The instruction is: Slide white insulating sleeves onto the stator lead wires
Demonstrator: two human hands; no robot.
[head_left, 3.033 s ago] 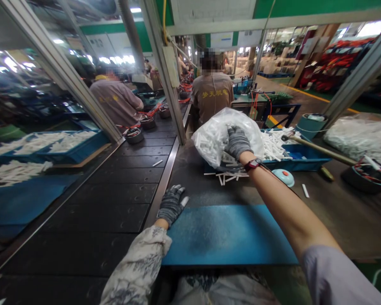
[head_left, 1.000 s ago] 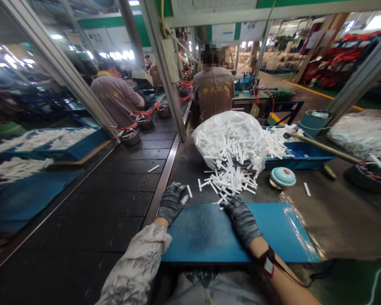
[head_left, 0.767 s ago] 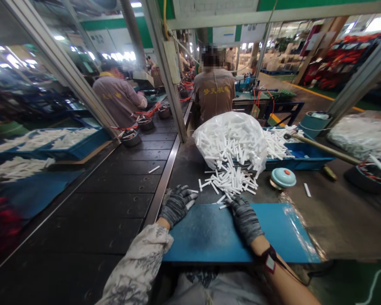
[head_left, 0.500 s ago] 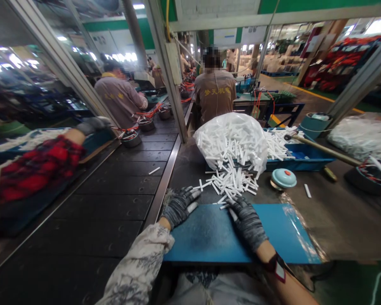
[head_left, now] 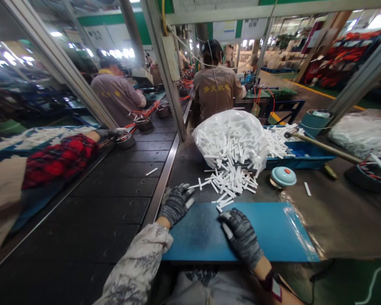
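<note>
White, short, rod-shaped pieces (head_left: 234,180) may scatter if your grey-gloved, loosely spread left hand (head_left: 176,205) or half-curled right hand (head_left: 243,234) bumps them; anything palmed, can't tell.

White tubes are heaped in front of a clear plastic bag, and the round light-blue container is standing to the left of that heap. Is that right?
Not quite: the head view shows the round light-blue container to the right of the heap of white tubes, which does lie in front of the clear plastic bag.
</note>
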